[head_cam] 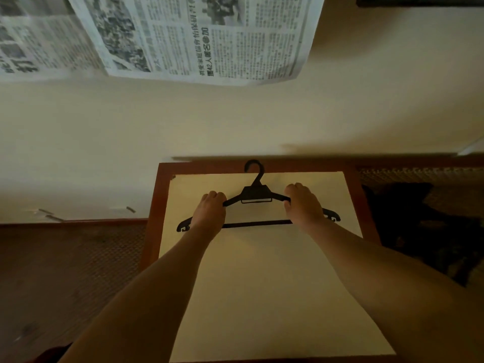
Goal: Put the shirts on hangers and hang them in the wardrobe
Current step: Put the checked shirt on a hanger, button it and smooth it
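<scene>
A black plastic hanger (pixel 256 196) lies flat near the far end of a cream-topped table (pixel 262 284), its hook pointing toward the wall. My left hand (pixel 209 213) grips the hanger's left shoulder arm, fingers curled over it. My right hand (pixel 303 205) grips the right shoulder arm the same way. Both forearms reach across the tabletop. A dark heap of cloth (pixel 419 226), possibly shirts, lies to the right of the table. No wardrobe is in view.
The table has a red-brown wooden rim (pixel 152 231). Newspaper sheets (pixel 199 35) hang on the cream wall behind it. Woven brown surfaces (pixel 65 271) lie on both sides of the table. Bits of tape (pixel 52 216) stick to the wall at left.
</scene>
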The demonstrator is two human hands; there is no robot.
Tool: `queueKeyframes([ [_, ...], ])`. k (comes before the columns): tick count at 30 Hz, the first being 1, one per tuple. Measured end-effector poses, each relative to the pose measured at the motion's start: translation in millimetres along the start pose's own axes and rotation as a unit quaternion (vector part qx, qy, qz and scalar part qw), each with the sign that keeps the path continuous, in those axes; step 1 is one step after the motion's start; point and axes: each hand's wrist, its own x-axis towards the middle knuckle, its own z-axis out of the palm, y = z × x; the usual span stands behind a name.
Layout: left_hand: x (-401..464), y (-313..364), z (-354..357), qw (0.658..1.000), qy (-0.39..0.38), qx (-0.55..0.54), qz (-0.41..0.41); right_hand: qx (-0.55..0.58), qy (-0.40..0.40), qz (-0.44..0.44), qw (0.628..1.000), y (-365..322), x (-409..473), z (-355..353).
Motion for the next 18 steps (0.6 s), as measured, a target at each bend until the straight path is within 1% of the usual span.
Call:
queueKeyframes([
  [6,29,-7,6,1.000,-0.006,0.017,-0.012,-0.015,-0.035,-0.005,0.999,2,27,14],
  [11,46,-10,14,0.999,-0.009,0.051,-0.010,-0.013,-0.019,-0.004,1.000,5,42,23],
  [18,61,-11,17,0.999,0.006,0.037,-0.009,-0.027,-0.022,0.013,0.999,6,56,25],
])
